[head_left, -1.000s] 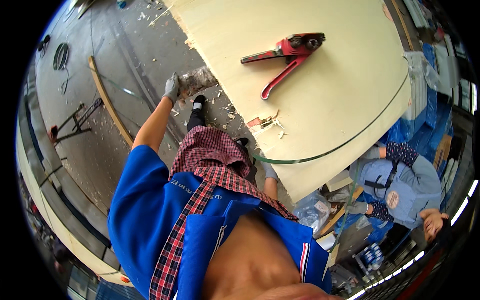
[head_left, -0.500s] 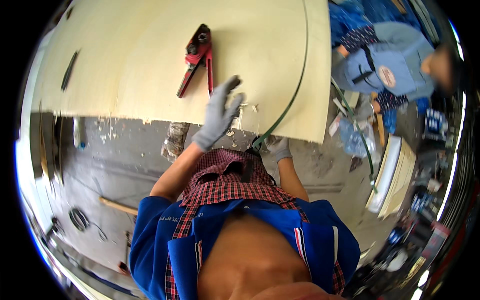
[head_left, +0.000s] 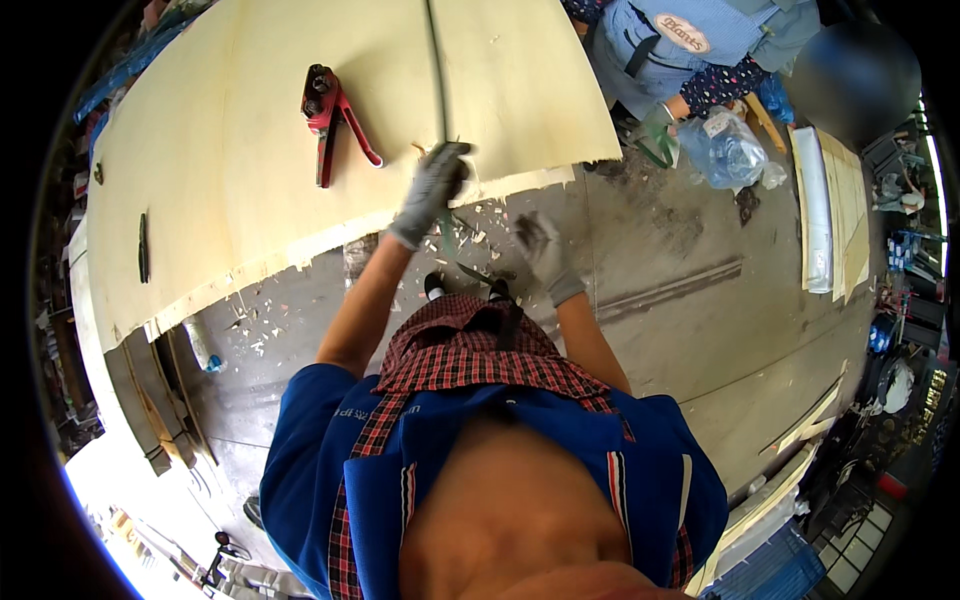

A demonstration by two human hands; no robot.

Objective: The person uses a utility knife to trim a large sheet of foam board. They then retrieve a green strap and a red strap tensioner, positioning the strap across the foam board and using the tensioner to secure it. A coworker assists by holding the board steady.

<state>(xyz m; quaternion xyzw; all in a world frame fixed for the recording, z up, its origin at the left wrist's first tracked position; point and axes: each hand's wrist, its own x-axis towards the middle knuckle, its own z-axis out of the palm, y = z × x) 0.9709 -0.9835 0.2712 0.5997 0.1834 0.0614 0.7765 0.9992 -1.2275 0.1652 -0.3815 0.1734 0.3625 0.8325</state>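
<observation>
A plywood sheet (head_left: 250,150) fills ten to twelve o'clock, its far edge cut off. The gloved left hand (head_left: 432,188) grips a green strap (head_left: 437,70) at its near edge; right hand (head_left: 545,255): grip blurred, cannot tell. Red strapping tool (head_left: 328,120) at eleven

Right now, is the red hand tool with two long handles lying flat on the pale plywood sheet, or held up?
Lying flat: the red hand tool rests on the plywood sheet, handles spread, with no hand touching it.
</observation>
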